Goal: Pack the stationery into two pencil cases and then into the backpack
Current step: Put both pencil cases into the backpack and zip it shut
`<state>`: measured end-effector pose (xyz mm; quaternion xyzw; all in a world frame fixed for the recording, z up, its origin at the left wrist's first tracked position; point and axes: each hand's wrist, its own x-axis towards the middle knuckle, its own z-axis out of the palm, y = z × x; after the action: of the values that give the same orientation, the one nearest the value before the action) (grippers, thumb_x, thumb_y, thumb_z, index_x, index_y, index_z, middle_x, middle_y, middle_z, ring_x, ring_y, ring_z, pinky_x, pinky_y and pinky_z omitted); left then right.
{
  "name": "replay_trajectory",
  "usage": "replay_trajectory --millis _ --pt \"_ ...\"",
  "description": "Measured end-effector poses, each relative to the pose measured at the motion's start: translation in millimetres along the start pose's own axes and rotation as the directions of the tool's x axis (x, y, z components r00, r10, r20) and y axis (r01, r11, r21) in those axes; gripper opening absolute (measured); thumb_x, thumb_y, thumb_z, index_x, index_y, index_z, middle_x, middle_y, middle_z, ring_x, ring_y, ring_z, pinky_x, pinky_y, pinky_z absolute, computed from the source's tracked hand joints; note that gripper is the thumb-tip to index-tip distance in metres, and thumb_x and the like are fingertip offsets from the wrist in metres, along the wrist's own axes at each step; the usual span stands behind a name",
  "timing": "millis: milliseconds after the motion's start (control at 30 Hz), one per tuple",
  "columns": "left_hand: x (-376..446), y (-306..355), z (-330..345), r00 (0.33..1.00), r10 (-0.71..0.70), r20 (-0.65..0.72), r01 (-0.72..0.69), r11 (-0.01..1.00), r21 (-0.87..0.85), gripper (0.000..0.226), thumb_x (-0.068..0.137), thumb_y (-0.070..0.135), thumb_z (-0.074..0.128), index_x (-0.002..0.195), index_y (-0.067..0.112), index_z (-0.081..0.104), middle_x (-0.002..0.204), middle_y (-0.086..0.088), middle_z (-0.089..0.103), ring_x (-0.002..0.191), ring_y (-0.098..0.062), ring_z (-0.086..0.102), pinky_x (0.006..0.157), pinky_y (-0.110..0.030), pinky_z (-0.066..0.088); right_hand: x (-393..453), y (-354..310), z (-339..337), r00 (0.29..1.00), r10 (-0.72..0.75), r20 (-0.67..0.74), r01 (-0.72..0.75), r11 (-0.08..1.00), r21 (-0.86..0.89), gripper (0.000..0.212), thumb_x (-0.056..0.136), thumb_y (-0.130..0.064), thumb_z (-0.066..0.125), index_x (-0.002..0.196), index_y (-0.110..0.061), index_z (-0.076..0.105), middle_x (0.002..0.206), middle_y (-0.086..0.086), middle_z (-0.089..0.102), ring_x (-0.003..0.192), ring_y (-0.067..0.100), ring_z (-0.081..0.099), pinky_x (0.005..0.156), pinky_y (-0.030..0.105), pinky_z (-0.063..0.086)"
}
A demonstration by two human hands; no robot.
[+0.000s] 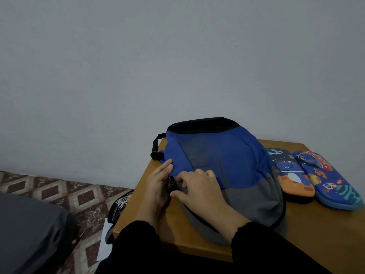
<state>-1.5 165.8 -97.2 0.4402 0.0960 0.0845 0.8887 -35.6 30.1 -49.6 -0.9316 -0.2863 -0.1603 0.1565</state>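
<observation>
A blue, grey and black backpack (225, 161) lies flat on the wooden table (316, 234). My left hand (158, 184) grips the blue fabric at the backpack's left edge, beside the zipper. My right hand (199, 190) rests on the backpack with curled fingers at the same spot; what its fingertips pinch is hidden. To the right of the backpack lie two closed pencil cases: a dinosaur-print pencil case (290, 173) with an orange end, and a blue space-print pencil case (327, 180).
The table stands against a plain grey wall (177, 66). A patterned tile floor (69, 194) lies to the left, with a dark grey object (29, 234), a strap-like item (118, 206) and a white paper (104, 246) beside the table's left edge.
</observation>
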Motion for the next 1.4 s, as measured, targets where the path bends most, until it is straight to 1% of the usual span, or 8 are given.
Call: replay_trajectory --millis 133,233,333,500,633,967,1133,1400 --pt "-1 -1 -2 1.0 -0.027 0.005 0.027 1.0 -0.003 0.032 0.086 0.016 0.061 0.118 0.013 0.065 0.113 -0.008 0.068 0.104 -0.023 0.064 0.086 -0.032 0.052 3 -4 8 0.996 -0.056 -0.075 0.05 0.996 -0.08 0.036 0.09 -0.031 0.053 0.126 -0.035 0.051 0.096 -0.007 0.064 0.095 0.02 0.056 0.086 0.039 0.035" --pt "-2 0 -3 0.999 -0.032 0.026 0.033 0.999 -0.03 0.041 0.077 0.019 0.067 0.117 0.012 0.065 0.117 -0.012 0.067 0.109 -0.028 0.063 0.095 -0.038 0.05 4 -7 14 0.989 -0.06 -0.137 0.037 0.986 -0.161 0.033 0.079 -0.022 0.066 0.11 -0.035 0.065 0.08 -0.009 0.062 0.073 0.017 0.058 0.071 0.036 0.042" --pt "-3 1 -2 0.998 -0.029 0.05 0.032 0.998 -0.049 0.049 0.071 0.024 0.069 0.119 0.011 0.064 0.119 -0.014 0.066 0.111 -0.03 0.062 0.1 -0.042 0.047 2 -5 20 0.965 -0.149 -0.215 0.107 0.975 -0.195 0.023 0.074 -0.02 0.071 0.093 -0.033 0.07 0.077 -0.008 0.057 0.067 0.015 0.055 0.064 0.033 0.043" --pt "-5 1 -1 0.996 -0.033 0.081 0.035 0.999 -0.031 0.048 0.072 0.027 0.069 0.118 0.014 0.065 0.113 -0.015 0.065 0.101 -0.029 0.058 0.097 -0.041 0.044 3 -5 21 0.966 -0.131 -0.221 0.092 0.979 -0.18 0.011 0.075 -0.023 0.074 0.082 -0.029 0.069 0.076 -0.007 0.056 0.066 0.014 0.056 0.062 0.033 0.045" --pt "-4 1 -1 0.997 -0.018 0.08 0.016 1.0 0.018 0.036 0.08 0.013 0.064 0.116 0.015 0.065 0.101 -0.011 0.07 0.09 -0.024 0.065 0.088 -0.037 0.05 6 -4 21 0.962 -0.124 -0.242 0.082 0.981 -0.177 0.01 0.076 -0.027 0.076 0.084 -0.027 0.069 0.075 -0.006 0.058 0.065 0.015 0.057 0.062 0.033 0.047" --pt "-1 -4 1 0.999 0.039 -0.022 -0.04 0.999 -0.004 0.037 0.086 -0.004 0.058 0.121 0.008 0.063 0.112 -0.013 0.064 0.083 -0.023 0.062 0.069 -0.032 0.054 -14 6 5 0.942 -0.206 -0.265 0.149 0.964 -0.218 0.006 0.076 -0.031 0.077 0.078 -0.035 0.074 0.074 -0.013 0.059 0.074 0.014 0.055 0.068 0.034 0.042" --pt "-1 -8 2 0.995 0.064 -0.07 -0.062 0.998 0.023 0.035 0.088 -0.005 0.057 0.12 0.008 0.063 0.115 -0.01 0.065 0.106 -0.03 0.063 0.095 -0.044 0.05 -39 19 -2 0.918 -0.276 -0.286 0.192 0.938 -0.29 0.015 0.083 -0.033 0.059 0.076 -0.035 0.072 0.072 -0.014 0.055 0.076 0.014 0.052 0.071 0.031 0.029" --pt "5 -13 2 0.986 0.113 -0.121 -0.102 0.99 0.093 0.034 0.091 -0.006 0.054 0.122 0.006 0.061 0.114 -0.007 0.065 0.105 -0.023 0.063 0.092 -0.037 0.052 -91 47 -11 0.815 -0.37 -0.446 0.244 0.917 -0.315 0.018 0.083 -0.028 0.057 0.073 -0.033 0.072 0.071 -0.009 0.058 0.087 0.016 0.049 0.073 0.032 0.028"
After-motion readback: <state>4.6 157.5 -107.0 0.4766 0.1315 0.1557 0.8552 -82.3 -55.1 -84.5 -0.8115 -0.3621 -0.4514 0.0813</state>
